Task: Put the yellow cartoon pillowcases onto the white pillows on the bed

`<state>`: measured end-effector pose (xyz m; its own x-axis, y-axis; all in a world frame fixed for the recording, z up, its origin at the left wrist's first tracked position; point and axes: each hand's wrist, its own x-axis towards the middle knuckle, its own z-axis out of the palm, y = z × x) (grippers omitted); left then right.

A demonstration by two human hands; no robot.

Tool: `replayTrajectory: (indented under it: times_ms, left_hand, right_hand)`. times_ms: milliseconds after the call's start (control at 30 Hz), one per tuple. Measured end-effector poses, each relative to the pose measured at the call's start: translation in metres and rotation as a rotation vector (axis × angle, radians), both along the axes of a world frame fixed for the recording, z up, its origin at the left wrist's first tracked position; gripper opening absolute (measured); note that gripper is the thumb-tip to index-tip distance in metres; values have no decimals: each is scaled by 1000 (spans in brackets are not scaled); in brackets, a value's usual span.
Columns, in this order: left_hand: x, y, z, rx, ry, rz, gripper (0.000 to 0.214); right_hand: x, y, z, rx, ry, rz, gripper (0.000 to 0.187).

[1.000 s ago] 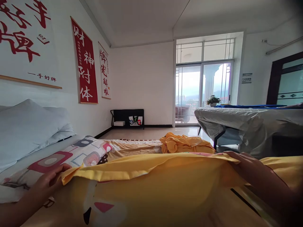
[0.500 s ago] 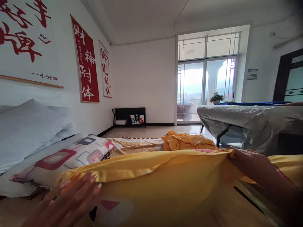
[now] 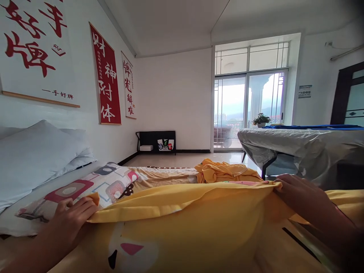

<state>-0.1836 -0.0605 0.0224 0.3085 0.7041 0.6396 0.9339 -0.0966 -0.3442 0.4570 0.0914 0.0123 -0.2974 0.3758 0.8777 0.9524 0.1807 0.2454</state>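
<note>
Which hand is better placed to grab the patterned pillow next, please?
Probably the left: the left hand grips a corner of the yellow cover right against the patterned pillow, while the right hand holds the opposite corner, farther from it.

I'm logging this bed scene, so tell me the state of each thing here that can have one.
Yellow cover: spread out, far edge raised.
Left hand: closed on its left corner.
Right hand: pinching its right corner.
Patterned pillow: lying flat.
Orange cloth: crumpled in a heap.
Table: draped in plastic sheeting.
</note>
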Motion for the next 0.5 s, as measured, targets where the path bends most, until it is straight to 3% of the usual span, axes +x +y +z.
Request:
replayTrajectory:
  times_ms: [133, 300, 500]
  left_hand:
    - [-18, 7, -4, 176, 137, -38, 42]
    - [-30, 12, -1, 322, 372, -30, 40]
    - [-26, 14, 5, 412, 392, 7, 33]
  right_hand:
    - [4, -2, -1, 50, -46, 170, 17]
    - [9, -5, -18, 54, 105, 208, 18]
    - [6, -9, -23, -127, 196, 266, 18]
